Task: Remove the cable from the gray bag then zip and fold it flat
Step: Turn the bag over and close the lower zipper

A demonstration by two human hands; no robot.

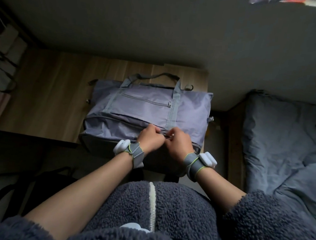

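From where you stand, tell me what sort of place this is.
Probably a bedroom. A pillow and a rumpled duvet lie on a bed to the right, and the gray bag rests on a small wooden table beside it.

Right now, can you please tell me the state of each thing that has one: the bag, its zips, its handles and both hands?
Gray bag: lying flat on the wooden table, not folded.
Front pocket zip: closed.
Lower zip: both hands on it; open or closed cannot be told.
Handles: lying loose at the far edge.
Left hand: closed, pinching at the zip.
Right hand: closed, pinching at the zip.
Cable: not visible.
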